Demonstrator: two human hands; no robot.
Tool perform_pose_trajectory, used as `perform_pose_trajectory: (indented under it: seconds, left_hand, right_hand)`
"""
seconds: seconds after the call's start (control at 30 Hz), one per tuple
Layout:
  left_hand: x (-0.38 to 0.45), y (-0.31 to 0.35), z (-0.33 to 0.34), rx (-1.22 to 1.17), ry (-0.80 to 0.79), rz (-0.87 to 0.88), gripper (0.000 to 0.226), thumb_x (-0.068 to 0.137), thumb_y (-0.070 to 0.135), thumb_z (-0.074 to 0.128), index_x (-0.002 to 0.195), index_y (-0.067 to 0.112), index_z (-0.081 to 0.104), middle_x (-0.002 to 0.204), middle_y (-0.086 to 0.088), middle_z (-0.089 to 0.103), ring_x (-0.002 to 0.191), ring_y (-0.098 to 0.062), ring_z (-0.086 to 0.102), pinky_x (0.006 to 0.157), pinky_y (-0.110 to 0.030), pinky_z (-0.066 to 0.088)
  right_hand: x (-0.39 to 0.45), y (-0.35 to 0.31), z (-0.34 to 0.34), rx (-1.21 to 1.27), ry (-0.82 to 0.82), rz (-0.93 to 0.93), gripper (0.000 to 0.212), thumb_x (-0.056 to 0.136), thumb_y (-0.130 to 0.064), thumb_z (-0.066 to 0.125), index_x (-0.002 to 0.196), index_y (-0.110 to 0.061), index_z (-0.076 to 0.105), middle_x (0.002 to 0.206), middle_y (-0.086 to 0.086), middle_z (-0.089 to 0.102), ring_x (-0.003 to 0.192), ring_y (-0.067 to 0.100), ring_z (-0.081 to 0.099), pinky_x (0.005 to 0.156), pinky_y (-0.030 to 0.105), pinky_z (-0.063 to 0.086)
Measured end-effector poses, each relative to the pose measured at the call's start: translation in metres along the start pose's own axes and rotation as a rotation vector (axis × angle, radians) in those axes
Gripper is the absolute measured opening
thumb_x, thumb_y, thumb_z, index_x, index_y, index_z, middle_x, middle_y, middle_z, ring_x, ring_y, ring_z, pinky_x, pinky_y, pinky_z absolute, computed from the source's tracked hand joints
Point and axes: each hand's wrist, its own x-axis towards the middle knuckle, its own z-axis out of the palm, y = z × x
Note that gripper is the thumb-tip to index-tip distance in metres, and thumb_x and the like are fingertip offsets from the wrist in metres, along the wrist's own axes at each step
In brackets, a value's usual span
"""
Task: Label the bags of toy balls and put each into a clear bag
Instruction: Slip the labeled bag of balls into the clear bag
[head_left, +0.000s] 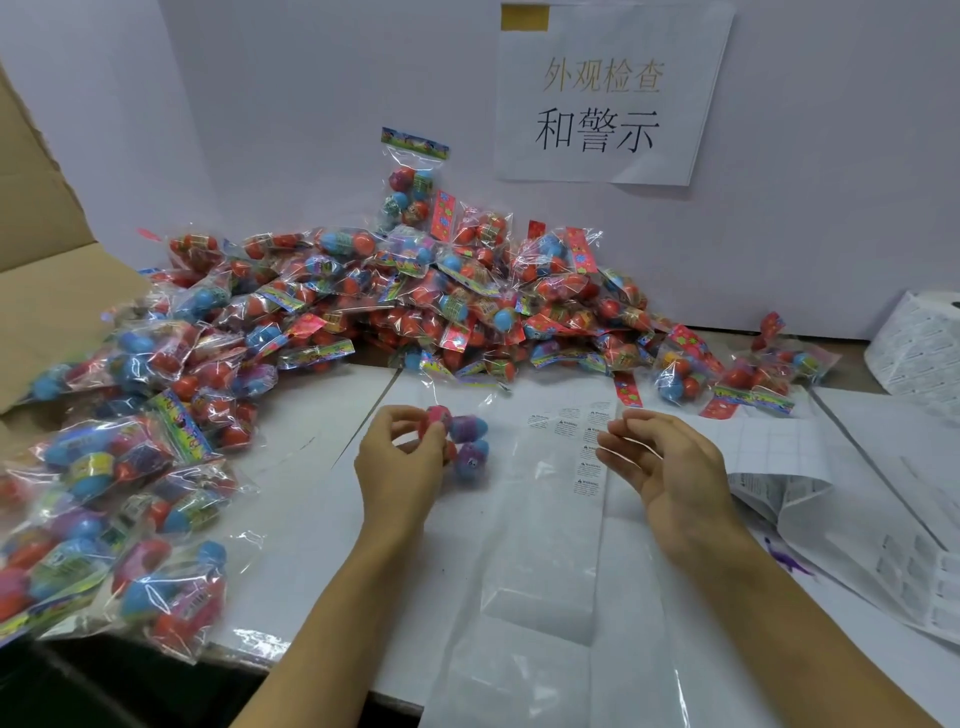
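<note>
My left hand (402, 457) grips a small bag of pink, purple and blue toy balls (465, 441) just above the table. My right hand (670, 467) hovers to the right with fingers loosely curled, its fingertips at a strip of white warning labels (589, 452); whether it pinches a label I cannot tell. A stack of clear bags (545, 571) lies flat under and in front of both hands. A big heap of bagged toy balls (415, 291) fills the back and left of the table.
An open cardboard box (47, 270) stands at the left. Label sheets (883, 545) lie at the right, with a roll or stack of labels (919, 343) behind them. A paper sign (608, 88) hangs on the white back wall.
</note>
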Motion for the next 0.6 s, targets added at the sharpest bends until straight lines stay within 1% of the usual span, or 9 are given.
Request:
perform_pose_trajectory:
  seconds: [0.07, 0.13, 0.17, 0.23, 0.3, 0.37, 0.47, 0.53, 0.6]
  left_hand:
    - [0.0, -0.002, 0.0, 0.08, -0.035, 0.028, 0.004, 0.097, 0.029, 0.071, 0.095, 0.028, 0.067, 0.105, 0.007, 0.071, 0.101, -0.018, 0.07, 0.068, -0.014, 0.051]
    - [0.002, -0.007, 0.001, 0.213, -0.041, 0.054, 0.012, 0.099, 0.019, 0.067, 0.108, 0.025, 0.071, 0.129, -0.002, 0.066, 0.128, -0.024, 0.058, 0.095, -0.024, 0.052]
    - [0.003, -0.008, 0.0, 0.33, -0.032, 0.067, 0.022, 0.099, 0.013, 0.064, 0.117, 0.023, 0.071, 0.146, -0.008, 0.055, 0.142, -0.028, 0.043, 0.113, -0.033, 0.042]
    - [0.0, -0.006, 0.0, 0.546, -0.003, 0.16, 0.036, 0.095, 0.004, 0.062, 0.124, 0.024, 0.072, 0.164, -0.012, 0.031, 0.156, -0.029, 0.012, 0.124, -0.04, 0.017]
    - [-0.003, -0.007, 0.002, 0.615, -0.007, 0.367, 0.031, 0.089, 0.003, 0.068, 0.111, 0.021, 0.078, 0.163, -0.013, 0.034, 0.157, -0.03, 0.008, 0.123, -0.038, 0.012]
    - [-0.011, -0.008, 0.006, 0.699, -0.082, 0.482, 0.015, 0.087, 0.026, 0.078, 0.101, 0.022, 0.081, 0.161, -0.012, 0.036, 0.156, -0.03, 0.007, 0.122, -0.036, 0.006]
    - [-0.021, -0.014, 0.013, 0.983, -0.351, 0.512, 0.053, 0.08, 0.076, 0.063, 0.107, 0.032, 0.076, 0.17, -0.006, 0.008, 0.153, -0.019, -0.02, 0.118, -0.033, -0.022]
    - [-0.024, -0.015, 0.016, 1.078, -0.46, 0.55, 0.067, 0.075, 0.087, 0.053, 0.106, 0.031, 0.075, 0.171, -0.003, -0.008, 0.149, -0.016, -0.031, 0.111, -0.033, -0.033]
    - [-0.024, -0.015, 0.017, 1.056, -0.509, 0.531, 0.062, 0.076, 0.083, 0.06, 0.107, 0.03, 0.075, 0.171, 0.001, -0.01, 0.149, -0.015, -0.032, 0.111, -0.031, -0.032]
  right_hand:
    - [0.0, 0.001, 0.0, -0.008, -0.006, -0.002, 0.014, 0.091, 0.006, 0.053, 0.092, 0.0, 0.065, 0.068, 0.008, 0.071, 0.064, 0.021, 0.071, 0.063, 0.03, 0.062]
    - [-0.001, 0.001, 0.0, -0.021, -0.004, -0.003, 0.014, 0.092, 0.006, 0.053, 0.091, 0.0, 0.066, 0.067, 0.008, 0.07, 0.062, 0.02, 0.07, 0.061, 0.03, 0.061]
    - [-0.001, 0.0, 0.0, -0.024, 0.002, -0.003, 0.014, 0.092, 0.006, 0.053, 0.091, 0.0, 0.066, 0.067, 0.008, 0.07, 0.061, 0.02, 0.07, 0.061, 0.03, 0.061]
    - [-0.001, 0.0, 0.001, -0.029, 0.019, -0.004, 0.014, 0.091, 0.006, 0.053, 0.091, 0.0, 0.066, 0.067, 0.008, 0.07, 0.06, 0.019, 0.069, 0.06, 0.029, 0.062]
    - [-0.001, -0.001, 0.001, -0.038, 0.034, -0.002, 0.014, 0.091, 0.005, 0.053, 0.092, 0.0, 0.066, 0.066, 0.007, 0.07, 0.059, 0.018, 0.069, 0.06, 0.028, 0.061]
    - [-0.001, -0.001, 0.001, -0.048, 0.043, 0.002, 0.015, 0.092, 0.005, 0.053, 0.092, -0.001, 0.067, 0.065, 0.006, 0.069, 0.058, 0.017, 0.068, 0.059, 0.028, 0.061]
    - [0.0, 0.0, 0.0, -0.07, 0.057, 0.01, 0.016, 0.093, 0.004, 0.052, 0.091, -0.001, 0.067, 0.065, 0.005, 0.069, 0.058, 0.016, 0.068, 0.058, 0.027, 0.061]
    - [0.002, 0.001, -0.002, -0.102, 0.06, 0.021, 0.016, 0.093, 0.004, 0.052, 0.09, -0.001, 0.066, 0.064, 0.005, 0.069, 0.058, 0.015, 0.069, 0.058, 0.027, 0.061]
    - [0.003, 0.003, -0.003, -0.152, 0.05, 0.037, 0.016, 0.092, 0.005, 0.052, 0.088, -0.001, 0.066, 0.064, 0.005, 0.069, 0.058, 0.015, 0.069, 0.056, 0.026, 0.061]
